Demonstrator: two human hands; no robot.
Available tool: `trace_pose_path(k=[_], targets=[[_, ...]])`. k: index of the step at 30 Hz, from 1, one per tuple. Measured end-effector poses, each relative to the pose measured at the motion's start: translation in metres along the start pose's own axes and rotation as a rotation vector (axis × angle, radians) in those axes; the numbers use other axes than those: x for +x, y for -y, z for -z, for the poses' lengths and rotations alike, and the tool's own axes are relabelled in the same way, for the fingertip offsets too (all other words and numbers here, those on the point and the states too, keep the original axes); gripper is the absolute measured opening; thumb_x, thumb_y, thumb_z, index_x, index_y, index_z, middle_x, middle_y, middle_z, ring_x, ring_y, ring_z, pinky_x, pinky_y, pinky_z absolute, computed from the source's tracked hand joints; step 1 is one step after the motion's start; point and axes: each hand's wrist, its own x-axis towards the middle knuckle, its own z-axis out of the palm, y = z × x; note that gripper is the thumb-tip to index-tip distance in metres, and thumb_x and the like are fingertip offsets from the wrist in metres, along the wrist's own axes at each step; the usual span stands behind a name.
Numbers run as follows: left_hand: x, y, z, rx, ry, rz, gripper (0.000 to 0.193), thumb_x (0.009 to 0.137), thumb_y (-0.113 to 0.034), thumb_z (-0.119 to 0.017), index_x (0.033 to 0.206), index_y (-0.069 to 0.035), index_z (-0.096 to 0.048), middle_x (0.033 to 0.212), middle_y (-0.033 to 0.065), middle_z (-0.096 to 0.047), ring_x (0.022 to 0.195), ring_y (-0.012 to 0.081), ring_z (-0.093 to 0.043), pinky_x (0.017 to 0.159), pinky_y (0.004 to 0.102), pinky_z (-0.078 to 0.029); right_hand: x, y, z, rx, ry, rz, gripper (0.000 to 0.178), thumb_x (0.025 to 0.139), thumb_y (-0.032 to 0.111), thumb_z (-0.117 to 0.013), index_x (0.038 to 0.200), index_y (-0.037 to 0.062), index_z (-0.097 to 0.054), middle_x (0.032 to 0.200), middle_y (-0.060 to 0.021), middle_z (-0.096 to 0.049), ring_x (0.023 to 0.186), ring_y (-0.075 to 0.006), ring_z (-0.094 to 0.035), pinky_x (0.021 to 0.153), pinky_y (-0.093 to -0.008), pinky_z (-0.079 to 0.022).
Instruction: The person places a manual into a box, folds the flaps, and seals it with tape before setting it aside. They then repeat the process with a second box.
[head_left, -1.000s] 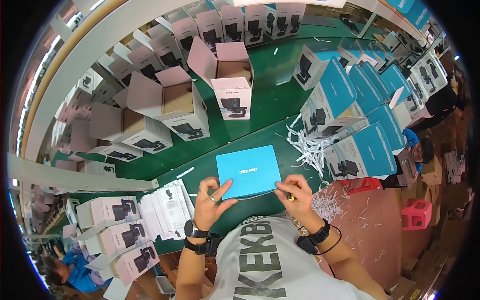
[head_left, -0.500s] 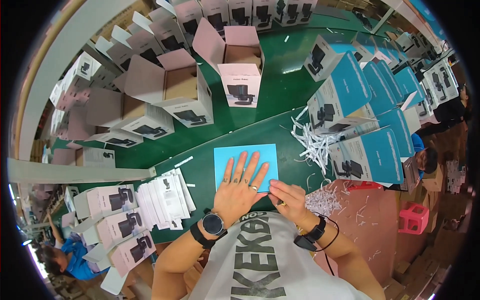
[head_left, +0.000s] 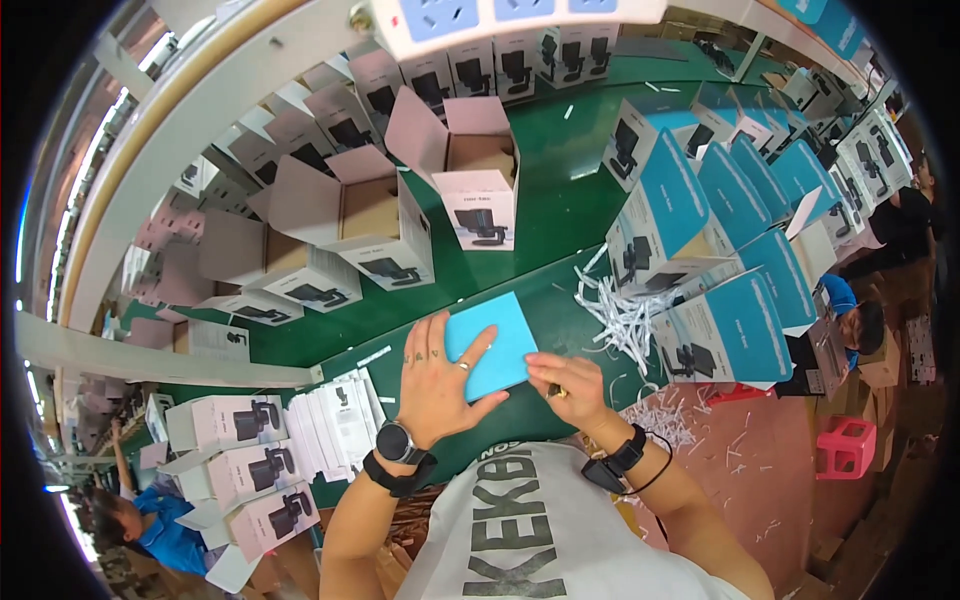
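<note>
A flat light-blue rectangle [head_left: 500,345], a card or thin box, lies slantwise on the green table in front of me. My left hand [head_left: 438,385] lies along its left edge, fingers stretched out, with the thumb apart and pointing right; a ring shows on one finger. My right hand [head_left: 567,388] pinches the rectangle's right edge between thumb and fingertips, the other fingers curled in. Whatever is under the rectangle is hidden. Left of my left hand sits a stack of white folded leaflets [head_left: 335,425].
Open white boxes [head_left: 485,215] stand beyond my hands and to the left. On the right, boxes with blue flaps [head_left: 670,190] stand beside shredded white paper [head_left: 622,318]. A power strip [head_left: 520,15] crosses the top. A red stool [head_left: 847,447] and other people are farther off.
My left hand has slid from the middle of the blue rectangle to its left edge. The rectangle has turned counterclockwise. The view has shifted, bringing the power strip in.
</note>
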Motion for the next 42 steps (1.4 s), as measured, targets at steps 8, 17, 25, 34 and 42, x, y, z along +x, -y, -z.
trace_pose_path(k=[8,17,25,34,42], targets=[[0.034,-0.017,-0.006,0.035,-0.098,0.029,0.082,0.076,-0.062,-0.080,0.144,-0.020,-0.064,0.141,0.0331,-0.047,0.129,0.0513,-0.045,0.115,0.0625,-0.031,-0.005,0.002,0.041,0.193,-0.001,-0.232,0.022,0.085,-0.004,-0.077,0.106,0.0035,-0.078,0.119,-0.0140,-0.077,0.081,-0.0203,-0.075,0.069,-0.0284,-0.057],[0.325,-0.094,-0.053,0.239,-0.186,0.297,0.088,0.080,-0.069,-0.071,0.152,-0.020,-0.056,0.144,0.0395,-0.047,0.130,0.0531,-0.047,0.110,0.0604,-0.035,-0.128,-0.036,0.152,0.008,-0.103,-0.918,0.014,0.095,0.007,-0.072,0.106,0.0004,-0.078,0.092,-0.0083,-0.078,0.079,-0.0114,-0.069,0.072,-0.0269,-0.053],[0.403,-0.031,-0.199,0.364,-0.263,0.060,0.102,0.085,-0.060,-0.072,0.161,-0.004,-0.036,0.168,0.0313,-0.024,0.155,0.0505,-0.021,0.128,0.0603,-0.013,-0.150,-0.022,0.164,0.067,-0.250,-1.186,0.018,0.096,0.012,-0.072,0.104,-0.0033,-0.077,0.083,-0.0084,-0.076,0.076,-0.0149,-0.070,0.072,-0.0292,-0.055],[0.348,-0.010,-0.016,0.071,0.017,-0.153,0.105,0.074,-0.055,-0.082,0.158,-0.005,-0.041,0.150,0.0315,-0.052,0.137,0.0497,-0.051,0.116,0.0548,-0.039,-0.183,-0.039,0.149,0.274,-0.241,-1.068,0.018,0.099,0.012,-0.069,0.106,-0.0034,-0.075,0.095,-0.0087,-0.078,0.083,-0.0142,-0.071,0.075,-0.0276,-0.055],[0.192,0.054,0.025,0.311,0.250,0.006,0.030,0.078,-0.010,-0.070,0.104,-0.019,-0.081,0.110,0.0051,-0.076,0.114,0.0332,-0.066,0.107,0.0471,-0.049,-0.114,-0.017,0.096,0.289,-0.007,-0.927,0.018,0.099,0.013,-0.071,0.111,0.0001,-0.073,0.096,-0.0049,-0.076,0.090,-0.0113,-0.070,0.082,-0.0281,-0.054]])
